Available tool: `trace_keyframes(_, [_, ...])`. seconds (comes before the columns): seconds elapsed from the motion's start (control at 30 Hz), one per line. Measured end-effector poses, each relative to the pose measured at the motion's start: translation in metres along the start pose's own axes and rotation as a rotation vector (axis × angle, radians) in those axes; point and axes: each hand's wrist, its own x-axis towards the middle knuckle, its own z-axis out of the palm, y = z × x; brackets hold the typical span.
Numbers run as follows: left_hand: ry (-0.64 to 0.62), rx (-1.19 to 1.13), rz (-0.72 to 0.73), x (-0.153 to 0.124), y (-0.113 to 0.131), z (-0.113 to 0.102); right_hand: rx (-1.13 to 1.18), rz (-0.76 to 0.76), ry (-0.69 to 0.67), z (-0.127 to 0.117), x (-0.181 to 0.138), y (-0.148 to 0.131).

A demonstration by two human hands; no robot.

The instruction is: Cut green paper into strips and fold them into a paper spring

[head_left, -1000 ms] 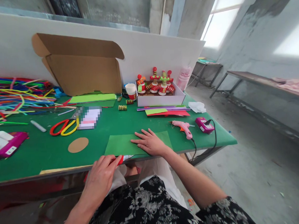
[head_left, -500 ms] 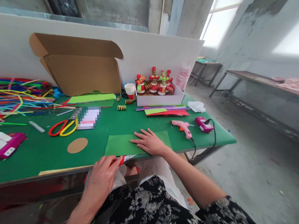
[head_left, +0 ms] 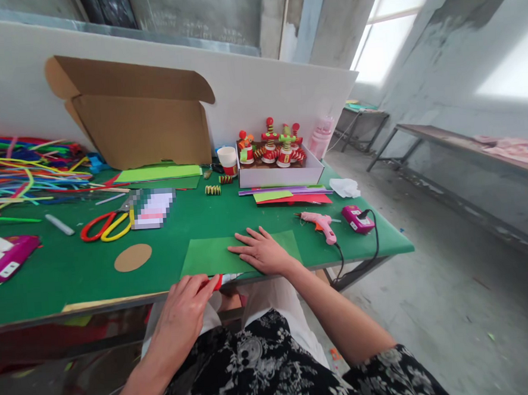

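Note:
My right hand (head_left: 264, 253) lies flat with fingers spread on a green paper sheet (head_left: 205, 256) at the near edge of the green table (head_left: 72, 275). My left hand (head_left: 185, 309) is at the table's front edge, just left of the sheet's near corner, fingers closed round a small red thing (head_left: 217, 282) that I cannot make out. A brown cardboard disc (head_left: 132, 257) lies to the left of the sheet.
Red and yellow scissors (head_left: 102, 226), a pink glue gun (head_left: 320, 223) with cord, a pink box (head_left: 357, 218), a white tray of small craft figures (head_left: 279, 161), an open cardboard box (head_left: 138, 119) and a heap of coloured pipe cleaners (head_left: 16, 171) are on the table.
The view has drifted slightly right and down. Both hands stay where they were on the sheet and at the table edge.

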Motion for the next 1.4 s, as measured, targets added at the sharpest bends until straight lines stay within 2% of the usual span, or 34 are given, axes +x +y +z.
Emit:
trace_keyframes(0.4, [-0.025, 0.026, -0.013, 0.012, 0.006, 0.004, 0.004, 0.000, 0.003, 0.000, 0.001, 0.000])
trace_keyframes(0.73, [-0.033, 0.009, 0.035, 0.007, 0.000, 0.004, 0.043, 0.005, -0.007, 0.001, 0.003, 0.001])
trace_keyframes(0.93, [-0.057, 0.025, 0.075, 0.006, -0.006, 0.006, 0.073, -0.010, -0.024, -0.008, -0.020, 0.027])
trace_keyframes(1.1, [-0.037, 0.008, -0.008, 0.006, 0.004, 0.006, 0.066, 0.034, 0.013, -0.008, -0.049, 0.051])
trace_keyframes(1.17, [-0.025, 0.014, -0.027, 0.004, 0.005, 0.007, 0.070, 0.041, 0.031, -0.004, -0.053, 0.054])
trace_keyframes(1.4, [-0.022, 0.089, 0.063, 0.004, 0.002, 0.008, 0.058, 0.048, 0.048, -0.001, -0.051, 0.052])
